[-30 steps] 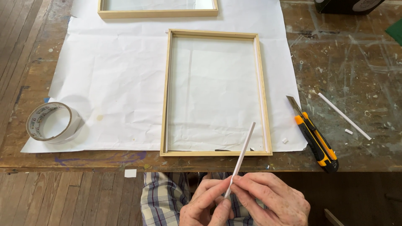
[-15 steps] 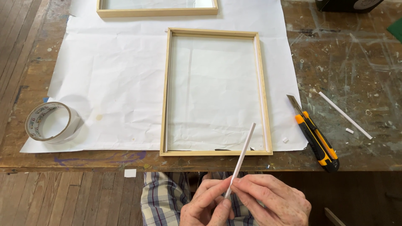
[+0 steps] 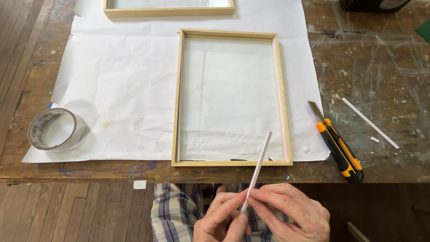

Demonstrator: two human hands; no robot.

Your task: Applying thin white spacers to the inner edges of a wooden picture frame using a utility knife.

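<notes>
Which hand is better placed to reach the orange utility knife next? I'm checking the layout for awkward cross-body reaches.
Probably the right hand. The utility knife lies on that side of the wooden frame, so the left hand would have to cross over. Both hands pinch the white strip.

A wooden frame point(image 3: 231, 97) lies on white paper point(image 3: 125, 85), a tape roll point(image 3: 56, 130) left, an orange utility knife point(image 3: 337, 144) and white strip point(image 3: 370, 123) right.

Two bare hands, left hand point(image 3: 221, 222) and right hand point(image 3: 291, 215), above plaid-checked blue-and-white clothing point(image 3: 172, 210)
</notes>
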